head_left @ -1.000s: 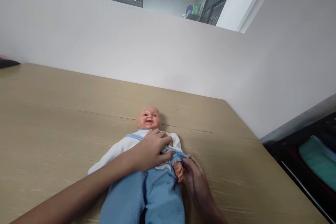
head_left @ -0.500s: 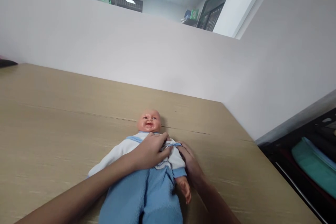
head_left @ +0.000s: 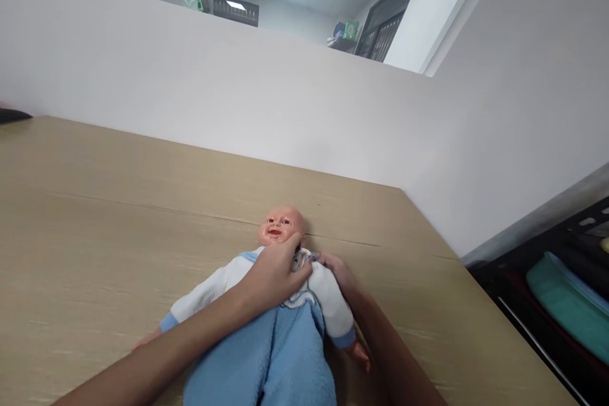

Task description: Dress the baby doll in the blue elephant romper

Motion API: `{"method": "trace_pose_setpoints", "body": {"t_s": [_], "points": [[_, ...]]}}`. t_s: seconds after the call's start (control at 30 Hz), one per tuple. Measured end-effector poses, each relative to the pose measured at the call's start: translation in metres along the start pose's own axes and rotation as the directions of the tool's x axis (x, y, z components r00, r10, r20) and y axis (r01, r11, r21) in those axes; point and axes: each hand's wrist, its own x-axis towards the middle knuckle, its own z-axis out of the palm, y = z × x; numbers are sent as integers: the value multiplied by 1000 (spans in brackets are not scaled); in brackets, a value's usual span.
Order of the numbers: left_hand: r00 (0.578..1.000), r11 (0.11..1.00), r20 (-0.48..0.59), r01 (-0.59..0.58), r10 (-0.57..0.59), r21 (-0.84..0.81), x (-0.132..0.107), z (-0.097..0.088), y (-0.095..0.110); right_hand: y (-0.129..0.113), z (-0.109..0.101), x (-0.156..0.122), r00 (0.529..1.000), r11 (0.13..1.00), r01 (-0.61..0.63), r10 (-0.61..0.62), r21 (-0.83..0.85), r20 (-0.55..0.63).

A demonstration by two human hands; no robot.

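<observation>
A bald baby doll (head_left: 281,223) lies on its back on the wooden table. It wears a white top (head_left: 328,299) with blue trim and fuzzy blue trousers (head_left: 266,355). Across the doll's chest rests my left hand (head_left: 276,269), its fingers closed near the collar by the neck. My right hand (head_left: 335,269) is at the doll's shoulder on the right, fingertips pinching the blue-trimmed edge of the top. Part of the chest and collar is hidden beneath my left hand.
The table (head_left: 118,254) reaches back to a pale wall (head_left: 266,95) with an opening above it. At the right stands a dark rack (head_left: 514,279) holding folded green cloth (head_left: 566,304). A dark object (head_left: 12,115) sits at the far left edge.
The doll has shifted slightly right, its head tilting. My left hand has moved up toward the neck. The sleeve on the right now hangs lower and further out along the doll's arm.
</observation>
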Motion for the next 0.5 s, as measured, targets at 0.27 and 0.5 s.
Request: {"method": "trace_pose_setpoints", "body": {"t_s": [0.27,0.5], "points": [[998,966,-49,41,-29,257,0,7,-1,-22,-23,-47,970,968,-64,118,-243,211],[991,910,-44,134,-127,393,-6,-7,5,-84,-84,-64,873,722,-28,355,-692,335]]}}
